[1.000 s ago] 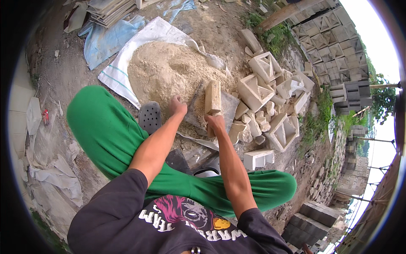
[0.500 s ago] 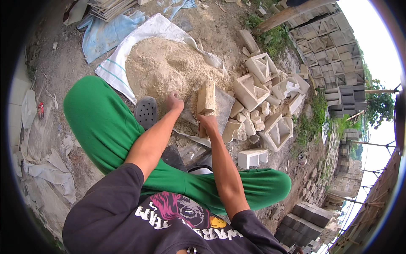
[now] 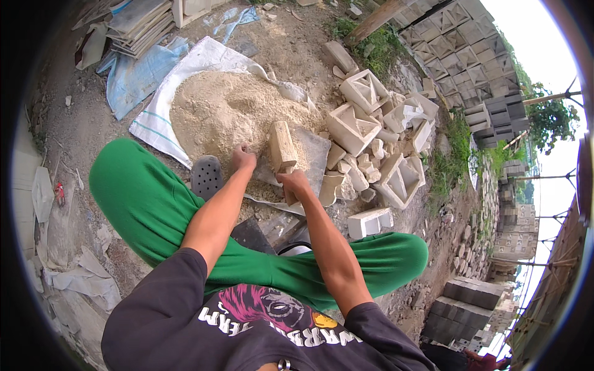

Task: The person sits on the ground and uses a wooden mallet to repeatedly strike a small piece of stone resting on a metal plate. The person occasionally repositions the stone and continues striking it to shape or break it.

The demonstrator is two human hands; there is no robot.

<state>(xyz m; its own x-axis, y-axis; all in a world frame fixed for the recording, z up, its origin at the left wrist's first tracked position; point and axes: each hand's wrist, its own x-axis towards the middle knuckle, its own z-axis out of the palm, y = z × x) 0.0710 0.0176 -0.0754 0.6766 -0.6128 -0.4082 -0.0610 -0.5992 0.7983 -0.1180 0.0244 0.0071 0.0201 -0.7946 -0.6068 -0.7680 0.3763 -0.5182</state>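
A wooden mallet (image 3: 283, 146) with a thick block head is gripped by its handle in my right hand (image 3: 293, 180). The mallet's head is over a grey slab (image 3: 317, 153) dusted with crumbs, at the near right edge of a heap of beige rubble powder (image 3: 213, 114). Whether the head touches the slab I cannot tell. Just left of the mallet, my left hand (image 3: 244, 158) is closed low over the powder's near edge; what its fingers hold, if anything, is hidden. Under the heap lies a white woven sack (image 3: 158, 127) with green stripes.
Broken hollow blocks (image 3: 352, 128) and chunks are piled right of the slab. A white block piece (image 3: 370, 222) lies nearer my right knee. My grey clog (image 3: 206, 177) stands by the sack. Blue sheeting (image 3: 133, 83) and stacked boards (image 3: 141, 29) lie far left.
The whole view has shifted, with the ground scene now slightly further left. Both hands keep about the same places beside the heap, and the mallet stays in my right hand over the slab.
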